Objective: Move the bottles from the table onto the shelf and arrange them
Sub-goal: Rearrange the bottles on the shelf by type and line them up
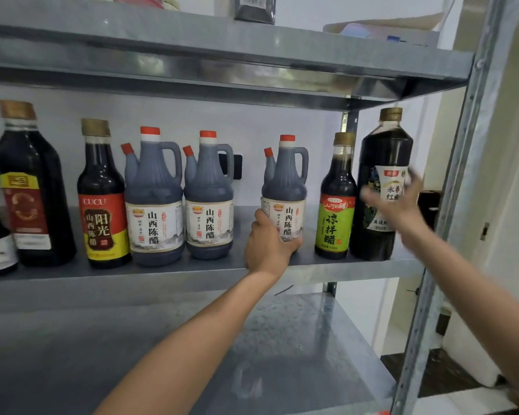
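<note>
The left grip point(267, 244) curls round a handled plastic jug point(285, 181) of dark liquid, standing on the grey metal shelf point(162, 275); the right grip point(397, 202), blurred, overlaps a tall round-shouldered dark bottle point(382, 145); its hold cannot be told.

Shelf point(192, 274): plain grey metal, faint sheen. Far-left tall bottle point(33, 157): near-black, gold-brown cap, dark red label with yellow band. CUCU bottle point(101, 175): dark brown, gold cap, red-and-yellow label, brown panel. Left jug point(153, 181), middle jug point(209, 178), right jug point(285, 178): slate-blue bodies, red caps, white labels, black characters, small orange badge. Green-label bottle point(337, 178): dark, gold cap, lime label, red top band. Far-right tall bottle point(382, 145): near-black, gold cap, white label over dark leafy print.
</note>
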